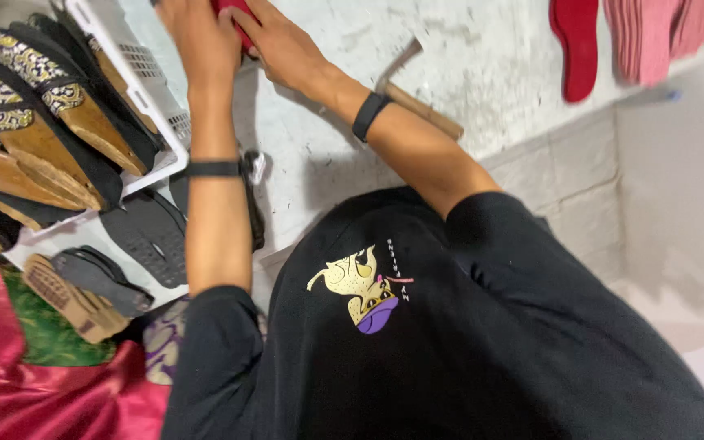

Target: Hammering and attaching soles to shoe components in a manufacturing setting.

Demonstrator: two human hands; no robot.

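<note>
The red piece (pixel 234 18) sits at the far edge of the white bench (pixel 482 57), right at the top of the view, and most of it is cut off. It looks like a shoe sole, but I cannot be sure. Both hands are on it. The left hand (pixel 197 33) covers it from the left, and the right hand (pixel 275 41) presses on it from the right. So each grip is closed on the red piece, with the fingers curled over it.

To do this well, I think both hands should push down flat and even, so the piece does not slide or bend. Slow, firm pushing beats a quick shove.

A hammer (pixel 413 85) lies on the bench just behind the right wrist, close enough to bump. Keeping that elbow still would help.

To the left, a white basket (pixel 152 98) holds shoes (pixel 50 114) with gold patterns. Dark soles (pixel 144 236) lie below it. More red and pink soles (pixel 621 37) sit far off to the right.
</note>
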